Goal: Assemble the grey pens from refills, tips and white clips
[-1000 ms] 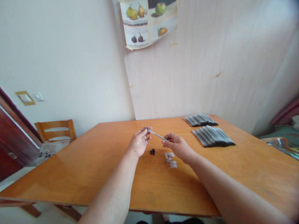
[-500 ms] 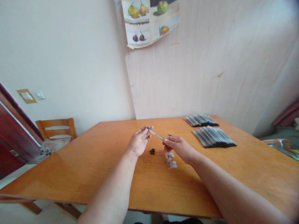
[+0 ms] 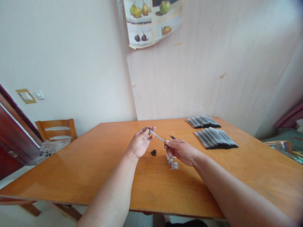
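Note:
Above the table a slim, pale pen barrel (image 3: 157, 136) slants between my hands. My left hand (image 3: 141, 143) pinches its upper, dark end between thumb and fingertips. The lower end is in the closed fingers of my right hand (image 3: 180, 151). Just beyond those fingers a small dark-ended piece (image 3: 172, 136) shows; I cannot tell whether it lies on the table or is held. A small heap of black caps (image 3: 153, 152) lies between the hands. Clear plastic pieces (image 3: 174, 165) with clips lie below my right hand, which partly covers them.
Two rows of clear pens with black ends, a nearer one (image 3: 216, 138) and a farther one (image 3: 203, 121), lie at the back right of the wooden table (image 3: 99, 164). On a chair (image 3: 56, 129) at left rests a plastic bag (image 3: 50, 149) with black pieces inside.
My right hand has shifted slightly left and down, now covering more of the clear pieces. The dark-ended piece beyond it shows more. Both hands keep hold of the pen barrel.

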Motion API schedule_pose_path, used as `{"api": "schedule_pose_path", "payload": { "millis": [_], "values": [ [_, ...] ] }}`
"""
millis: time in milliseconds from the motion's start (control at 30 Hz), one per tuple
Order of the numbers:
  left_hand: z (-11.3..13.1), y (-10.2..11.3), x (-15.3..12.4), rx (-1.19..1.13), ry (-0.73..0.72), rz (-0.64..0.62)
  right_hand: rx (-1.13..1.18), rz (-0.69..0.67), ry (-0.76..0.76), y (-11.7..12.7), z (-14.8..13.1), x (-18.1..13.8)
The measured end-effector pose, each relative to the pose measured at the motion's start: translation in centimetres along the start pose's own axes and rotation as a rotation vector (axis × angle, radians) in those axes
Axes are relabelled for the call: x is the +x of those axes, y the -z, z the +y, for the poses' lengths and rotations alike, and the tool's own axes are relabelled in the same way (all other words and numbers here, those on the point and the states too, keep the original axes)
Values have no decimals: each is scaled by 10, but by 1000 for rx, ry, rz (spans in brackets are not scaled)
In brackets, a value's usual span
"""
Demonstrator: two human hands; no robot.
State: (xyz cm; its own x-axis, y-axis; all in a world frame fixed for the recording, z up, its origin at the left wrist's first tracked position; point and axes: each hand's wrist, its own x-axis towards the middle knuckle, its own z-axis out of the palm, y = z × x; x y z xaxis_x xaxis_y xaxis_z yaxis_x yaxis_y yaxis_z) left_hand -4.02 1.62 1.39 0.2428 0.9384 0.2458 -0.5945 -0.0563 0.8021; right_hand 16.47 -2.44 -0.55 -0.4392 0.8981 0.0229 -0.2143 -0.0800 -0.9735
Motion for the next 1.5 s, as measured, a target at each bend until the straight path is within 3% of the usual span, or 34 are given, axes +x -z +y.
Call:
{"api": "schedule_pose_path", "payload": {
  "millis": [167, 367, 467, 600, 733, 867, 1133, 1333, 1500],
  "values": [
    [-8, -7, -1, 44, 45, -1, 0, 94, 53, -2, -4, 1],
    [-22, -15, -7, 281, 133, -125, -82, 102, 75, -1, -2, 2],
    [-22, -16, -6, 270, 100, -69, -213, 200, 80, 1, -7, 0],
    [-17, -13, -2, 211, 68, 66, -552, 366, 87, 12, -15, -3],
    [-15, -12, -1, 202, 72, 95, -854, 256, 37, 27, -14, -6],
    [-16, -11, -2, 215, 88, 96, -998, 130, -10, 32, -10, -8],
    [-16, -11, -1, 229, 96, 98, -1248, 70, -108, 25, -13, -8],
    [-17, -10, 0, 227, 99, 90, -1262, 108, -98, 31, -15, -8],
    [-18, -9, -1, 218, 91, 100, -966, 251, -33, 25, -19, -12]
  ]
}}
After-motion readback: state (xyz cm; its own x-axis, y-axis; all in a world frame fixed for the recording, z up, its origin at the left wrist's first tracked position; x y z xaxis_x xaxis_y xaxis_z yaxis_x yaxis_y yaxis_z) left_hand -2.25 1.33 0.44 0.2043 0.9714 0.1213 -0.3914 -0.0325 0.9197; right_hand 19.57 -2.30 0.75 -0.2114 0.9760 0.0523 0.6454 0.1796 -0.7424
